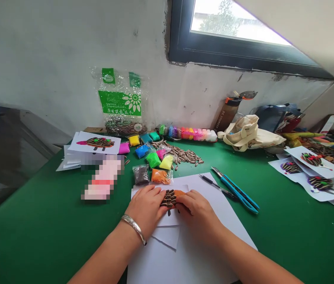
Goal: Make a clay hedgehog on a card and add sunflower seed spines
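White paper sheets lie on the green table, with a smaller sheet on top. On that sheet is a shape of orange clay covered partly by striped sunflower seeds. My left hand, with a silver bracelet at the wrist, rests at the shape's left side, its fingers close together on the paper and seeds. My right hand is at the right side, its fingers bent and pressed together on the clay; whether a seed is between them is hidden.
Packets of coloured clay, such as the orange packet, and a seed pile lie beyond my hands. A pen and blue cutter lie right. Finished pictures are stacked left, others right. A bottle stands behind.
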A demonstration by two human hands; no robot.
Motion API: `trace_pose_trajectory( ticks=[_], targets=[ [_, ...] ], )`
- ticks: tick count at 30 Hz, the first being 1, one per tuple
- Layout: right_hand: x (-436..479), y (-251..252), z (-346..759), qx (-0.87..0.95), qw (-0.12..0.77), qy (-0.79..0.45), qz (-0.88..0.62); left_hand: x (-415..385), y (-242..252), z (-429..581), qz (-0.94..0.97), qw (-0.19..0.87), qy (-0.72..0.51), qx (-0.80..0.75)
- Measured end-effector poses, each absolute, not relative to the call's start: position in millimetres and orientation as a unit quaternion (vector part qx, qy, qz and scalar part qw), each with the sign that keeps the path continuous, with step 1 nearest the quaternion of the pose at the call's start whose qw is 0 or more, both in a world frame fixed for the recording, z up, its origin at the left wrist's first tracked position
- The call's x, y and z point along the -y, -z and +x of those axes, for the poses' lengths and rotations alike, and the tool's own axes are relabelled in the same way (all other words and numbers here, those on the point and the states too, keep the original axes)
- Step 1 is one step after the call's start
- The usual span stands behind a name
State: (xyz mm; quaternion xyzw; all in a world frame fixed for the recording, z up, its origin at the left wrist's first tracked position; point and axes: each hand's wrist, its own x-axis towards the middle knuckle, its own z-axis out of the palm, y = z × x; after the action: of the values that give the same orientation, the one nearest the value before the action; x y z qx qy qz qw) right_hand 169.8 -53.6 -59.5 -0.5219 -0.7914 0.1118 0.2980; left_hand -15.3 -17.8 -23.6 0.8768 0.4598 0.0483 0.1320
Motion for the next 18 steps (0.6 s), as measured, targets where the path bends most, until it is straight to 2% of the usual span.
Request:
trace_pose_trajectory(
  ticks=[14,18],
  targets=[
    [52.0,62.6,161.7,0.835,0.285,-0.088,-0.462,20.1,26.6,-15.9,0.866,0.145,-0.061,-0.474],
    [55.3,58.5,168.8,0.812,0.275,-0.079,-0.508,19.8,26.9,-16.6,0.867,0.148,-0.064,-0.472]
  ],
)
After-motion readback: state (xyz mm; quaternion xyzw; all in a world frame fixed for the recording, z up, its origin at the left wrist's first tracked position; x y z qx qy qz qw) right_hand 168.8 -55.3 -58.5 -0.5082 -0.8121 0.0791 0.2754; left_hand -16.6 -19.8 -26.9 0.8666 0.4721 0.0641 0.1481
